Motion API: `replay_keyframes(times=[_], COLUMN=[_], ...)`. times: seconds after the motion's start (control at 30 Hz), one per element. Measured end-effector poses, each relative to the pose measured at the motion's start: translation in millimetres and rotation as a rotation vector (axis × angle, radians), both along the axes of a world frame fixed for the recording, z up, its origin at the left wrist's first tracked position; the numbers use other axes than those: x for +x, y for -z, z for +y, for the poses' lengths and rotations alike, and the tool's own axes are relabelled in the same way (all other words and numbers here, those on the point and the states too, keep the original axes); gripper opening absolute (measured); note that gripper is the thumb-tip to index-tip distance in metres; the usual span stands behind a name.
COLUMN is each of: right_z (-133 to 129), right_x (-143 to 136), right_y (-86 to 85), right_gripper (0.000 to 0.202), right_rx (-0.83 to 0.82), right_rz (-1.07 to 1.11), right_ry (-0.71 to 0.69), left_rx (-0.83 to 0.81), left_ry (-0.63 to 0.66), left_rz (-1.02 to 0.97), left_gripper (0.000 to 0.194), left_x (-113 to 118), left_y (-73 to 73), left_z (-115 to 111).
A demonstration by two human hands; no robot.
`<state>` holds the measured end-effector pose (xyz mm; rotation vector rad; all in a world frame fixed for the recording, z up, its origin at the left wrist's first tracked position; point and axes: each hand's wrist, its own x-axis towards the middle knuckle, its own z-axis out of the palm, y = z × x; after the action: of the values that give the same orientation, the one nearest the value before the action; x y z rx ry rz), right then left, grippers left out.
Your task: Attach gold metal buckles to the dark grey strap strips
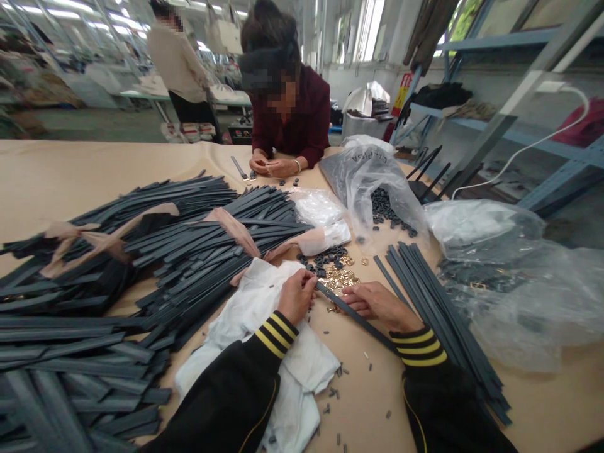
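Pinching dark strap (358, 318) by its end, left hand (298, 296) sits left of gold buckles (338, 277). Strap slants to their near right; right hand (380, 306) is nearer them, fingers extended, hold unclear.

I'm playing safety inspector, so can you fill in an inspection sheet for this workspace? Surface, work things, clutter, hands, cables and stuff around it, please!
Surface: tan table, with loose items over much of it.
Work things: one dark strap; gold buckles and dark loops piled close by; strap bundles on the left, a strap stack on the right.
Clutter: white cloth, scattered dark scraps, a clear plastic bag on the right.
Left hand: pinches the dark strap near one end.
Right hand: beside the dark strap; can't tell whether it grips.
Cables: one curving white cable by the blue shelves.
Surroundings: a co-worker across the table, another person standing farther back.
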<state>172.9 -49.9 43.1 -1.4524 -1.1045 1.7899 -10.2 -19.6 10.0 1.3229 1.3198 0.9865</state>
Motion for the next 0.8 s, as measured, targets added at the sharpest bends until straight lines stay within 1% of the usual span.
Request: replay_keyframes(times=[0.07, 0.1, 0.2, 0.27, 0.3, 0.37, 0.47, 0.63, 0.73, 0.8], right_z=[1, 1, 1, -1, -2, -5, -7, -6, -5, -5], right_x=[6, 12, 39, 60, 69, 81, 85, 81, 79, 78], right_y=[-4.3, -7.3, -17.6, -23.7, -26.1, -29.2, -30.3, -27.9, -26.3, -25.5], right_gripper=[0.027, 0.025, 0.017, 0.013, 0.012, 0.010, 0.009, 0.010, 0.011, 0.013], right_rx=[0.052, 0.100, 0.270, 0.353, 0.381, 0.420, 0.442, 0.430, 0.433, 0.421], right_rz=[-0.009, -0.011, 0.007, 0.075, 0.117, 0.181, 0.207, 0.169, 0.137, 0.104], right_ry=[0.074, 0.141, 0.449, 0.656, 0.734, 0.835, 0.879, 0.836, 0.812, 0.766], left_rx=[0.001, 0.003, -0.005, -0.020, -0.028, -0.035, -0.042, -0.041, -0.094, -0.132], left_ry=[-0.011, -0.016, -0.026, -0.022, -0.016, -0.008, -0.003, 0.014, 0.025, 0.027], left_rz=[0.023, 0.036, 0.058, 0.051, 0.046, 0.037, 0.023, -0.060, -0.104, -0.112], left_gripper=[0.014, 0.013, 0.012, 0.012, 0.011, 0.012, 0.012, 0.017, 0.018, 0.021], left_x=[0, 0, 0, 0, 0, 0, -1, -1, -1, 0], left_y=[1.4, 1.5, 0.4, -0.4, -0.4, 0.2, 1.0, -3.6, -7.3, -7.6], left_z=[1, 1, 2, 3, 3, 4, 4, 3, 3, 4])
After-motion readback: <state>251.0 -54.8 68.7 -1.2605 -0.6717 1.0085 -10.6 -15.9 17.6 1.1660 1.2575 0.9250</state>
